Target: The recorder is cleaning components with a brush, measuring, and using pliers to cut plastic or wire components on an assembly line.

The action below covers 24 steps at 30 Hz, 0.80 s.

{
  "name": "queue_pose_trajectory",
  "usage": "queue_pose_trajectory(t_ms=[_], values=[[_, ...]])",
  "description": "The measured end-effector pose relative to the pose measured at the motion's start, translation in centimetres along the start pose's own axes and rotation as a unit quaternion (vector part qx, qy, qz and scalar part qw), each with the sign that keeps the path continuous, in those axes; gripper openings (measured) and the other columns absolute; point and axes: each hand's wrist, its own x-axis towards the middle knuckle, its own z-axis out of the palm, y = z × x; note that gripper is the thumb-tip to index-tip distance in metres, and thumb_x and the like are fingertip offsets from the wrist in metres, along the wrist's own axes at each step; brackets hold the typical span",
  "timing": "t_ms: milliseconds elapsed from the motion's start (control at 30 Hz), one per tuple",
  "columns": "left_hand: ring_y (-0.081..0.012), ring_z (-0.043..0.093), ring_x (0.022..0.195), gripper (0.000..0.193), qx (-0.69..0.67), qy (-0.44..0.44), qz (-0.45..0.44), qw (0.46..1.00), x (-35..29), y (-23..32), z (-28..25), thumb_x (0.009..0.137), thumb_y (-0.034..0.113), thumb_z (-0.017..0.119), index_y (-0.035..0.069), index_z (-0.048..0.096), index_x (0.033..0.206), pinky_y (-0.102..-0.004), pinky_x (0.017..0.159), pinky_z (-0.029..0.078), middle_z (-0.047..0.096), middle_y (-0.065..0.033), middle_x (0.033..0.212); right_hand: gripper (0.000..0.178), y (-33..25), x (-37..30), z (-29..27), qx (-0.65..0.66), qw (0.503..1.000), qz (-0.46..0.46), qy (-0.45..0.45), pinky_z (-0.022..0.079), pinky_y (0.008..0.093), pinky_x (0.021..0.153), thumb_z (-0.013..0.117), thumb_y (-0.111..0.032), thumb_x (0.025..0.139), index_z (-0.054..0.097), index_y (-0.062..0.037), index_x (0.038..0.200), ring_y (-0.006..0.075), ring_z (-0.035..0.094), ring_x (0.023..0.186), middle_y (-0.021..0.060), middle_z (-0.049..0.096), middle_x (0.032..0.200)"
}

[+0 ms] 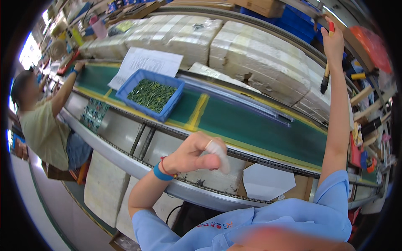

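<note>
Clamping brush (324,85): right grip (334,45) | left grip (194,152): closure unclear | print: shirt (261,218), sheet (144,63) (blurred)

On the green worktop (247,127), marked with yellow tape (199,111), a blue tray (140,109) full of small green pieces (151,95) stands beside a printed white sheet (144,65), with long clear strips (247,104) lying to its right. Behind the worktop runs a row of white foam blocks (259,62), with blue bins (295,30) and a cardboard box (261,6) beyond them and a red plastic bag (370,46) at the far right. At the left, a co-worker in a pale shirt (44,129) sits near some green circuit boards (94,113), while a white paper (268,182) lies below the worktop's near edge.
</note>
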Motion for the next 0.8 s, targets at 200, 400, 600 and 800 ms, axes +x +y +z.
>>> queue_pose_trajectory(t_ms=[200, 400, 600, 800], values=[[-0.021, 0.056, 0.066, 0.025, 0.106, 0.057, 0.003, 0.993, -1.1, -1.1, 0.5, 0.085, 0.027, 0.069, 0.003, 0.069, 0.077, -0.0329, 0.066, 0.044, 0.062, -0.0068, 0.071, 0.03, -16.4, -3.0, 13.1, 0.05, 0.942, -0.04, -0.329, 0.051, 0.0481, 0.082, 0.056, -0.014, 0.083, 0.061, -0.0082, 0.112, 0.0376, 0.062, 0.1, 0.0193, 0.063, 0.104], [-0.0276, 0.055, 0.063, 0.027, 0.272, 0.038, 0.065, 0.959, -0.7, -2.5, 1.8, 0.082, 0.028, 0.07, 0.006, 0.064, 0.067, -0.0366, 0.063, 0.044, 0.057, -0.007, 0.064, 0.028, -25.1, -5.8, 26.0, -0.002, 0.891, -0.07, -0.448, 0.051, 0.0456, 0.085, 0.052, -0.012, 0.084, 0.061, -0.0057, 0.11, 0.0353, 0.063, 0.103, 0.0167, 0.064, 0.106], [-0.025, 0.049, 0.057, 0.033, 0.373, 0.009, 0.134, 0.918, -1.4, -3.8, 2.4, 0.078, 0.026, 0.072, 0.006, 0.052, 0.06, -0.0338, 0.065, 0.043, 0.047, -0.005, 0.06, 0.028, -25.2, -6.6, 32.0, -0.007, 0.869, -0.016, -0.495, 0.052, 0.0438, 0.085, 0.053, -0.012, 0.084, 0.066, -0.0056, 0.108, 0.0324, 0.063, 0.105, 0.0183, 0.064, 0.114], [-0.0217, 0.05, 0.058, 0.033, 0.469, -0.011, 0.17, 0.867, -1.7, -4.1, 2.5, 0.074, 0.026, 0.072, 0.007, 0.05, 0.058, -0.0324, 0.063, 0.043, 0.047, -0.0033, 0.06, 0.025, -24.6, -6.6, 30.3, 0.003, 0.911, -0.025, -0.411, 0.053, 0.0449, 0.081, 0.053, -0.009, 0.082, 0.068, -0.0044, 0.102, 0.0352, 0.065, 0.098, 0.0199, 0.065, 0.109]])
